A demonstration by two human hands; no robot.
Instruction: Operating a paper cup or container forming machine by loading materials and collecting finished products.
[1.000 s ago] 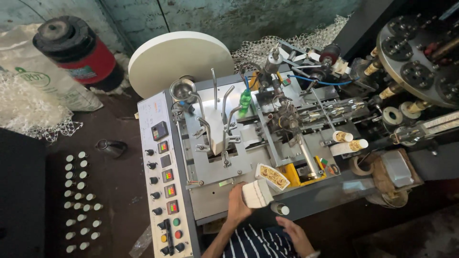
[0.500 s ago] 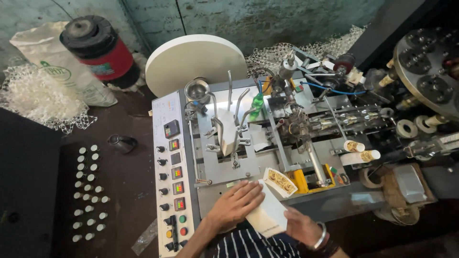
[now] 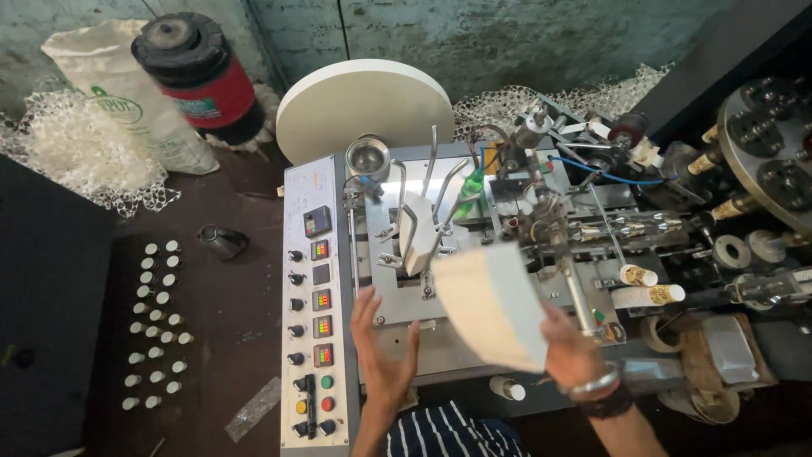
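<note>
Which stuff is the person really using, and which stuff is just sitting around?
Using:
- paper stack in the right hand
- left hand, open beside it
- machine feed rack

Sitting around:
- white sack
- red-and-black canister
- small white pieces on the floor

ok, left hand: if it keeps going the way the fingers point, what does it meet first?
Probably the stack of paper blanks standing between the bent metal guide rods. The left hand is open above the grey machine plate, fingers pointing up-frame; depth is unclear.

Dark brown floor, left half of frame: rows of small white-capped cylinders lower left, white mesh scrap, printed white sack and red-black drum upper left.
</note>
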